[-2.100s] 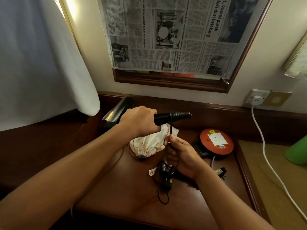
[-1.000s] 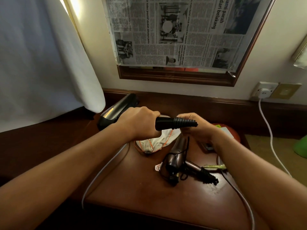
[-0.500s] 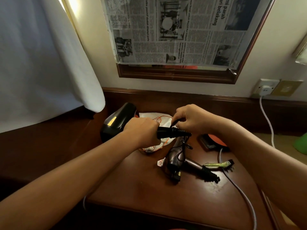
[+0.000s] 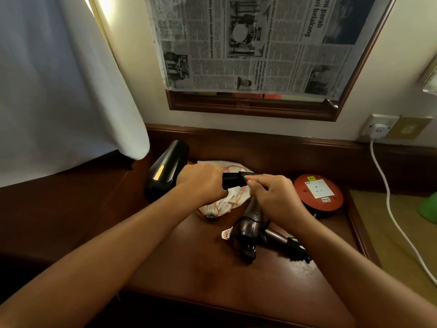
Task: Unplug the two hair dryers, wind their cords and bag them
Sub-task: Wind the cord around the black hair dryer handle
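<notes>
On the newspaper taped over the mirror you can read "parah", "belakang" and "tebu positif dadah ditahan polis". The labels on the red extension reel are too small for you to read.

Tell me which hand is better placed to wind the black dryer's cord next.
Probably the right hand: its fingers already pinch at the handle's end, where the cord leaves. The left hand grips the black hair dryer by its handle, steadying it.

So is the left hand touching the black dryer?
Touching. The head view shows the left hand wrapped round the black dryer's handle, with no gap.
</notes>
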A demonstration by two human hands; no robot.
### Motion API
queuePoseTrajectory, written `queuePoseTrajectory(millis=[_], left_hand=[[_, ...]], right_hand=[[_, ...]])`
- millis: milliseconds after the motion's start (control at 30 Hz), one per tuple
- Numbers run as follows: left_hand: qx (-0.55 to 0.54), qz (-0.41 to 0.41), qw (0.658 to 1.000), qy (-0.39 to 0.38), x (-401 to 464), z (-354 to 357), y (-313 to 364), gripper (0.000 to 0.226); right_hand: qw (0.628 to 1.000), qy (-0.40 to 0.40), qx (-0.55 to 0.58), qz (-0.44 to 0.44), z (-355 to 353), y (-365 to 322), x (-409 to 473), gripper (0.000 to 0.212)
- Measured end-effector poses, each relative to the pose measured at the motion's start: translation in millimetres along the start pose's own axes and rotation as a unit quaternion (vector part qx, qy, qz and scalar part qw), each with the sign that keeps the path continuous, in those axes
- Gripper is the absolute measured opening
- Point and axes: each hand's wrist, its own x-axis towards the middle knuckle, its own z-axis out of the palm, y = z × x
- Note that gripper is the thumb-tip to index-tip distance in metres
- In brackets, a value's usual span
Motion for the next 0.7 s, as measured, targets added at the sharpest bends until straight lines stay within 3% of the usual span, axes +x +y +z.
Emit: queuePoseTrajectory(millis=[100,267,567,700], left_hand=[[-0.005,-0.004,1.0,0.01,1.4,-2.9,-0.2,0.033],[-0.011,0.003,1.0,0.026,1.4,-5.0,0.4,0.034],[-0.041,0.007,0.998,0.042,0.4,-9.1,4.8,0.033],[-0.04,0.01,0.998,0.053,0.8,-11.0,3.8,0.037]], right_hand=[[0.98,0.008,0.169,0.105,6.2,2.4,0.2,0.016],[0.897,-0.081,0.372,0.224,14.1,7.3,-0.6,0.011],[0.869,-0.137,0.394,0.265,16.8,14.1,5.3,0.008],[0.89,-0.148,0.36,0.239,21.5,16.9,3.9,0.019]])
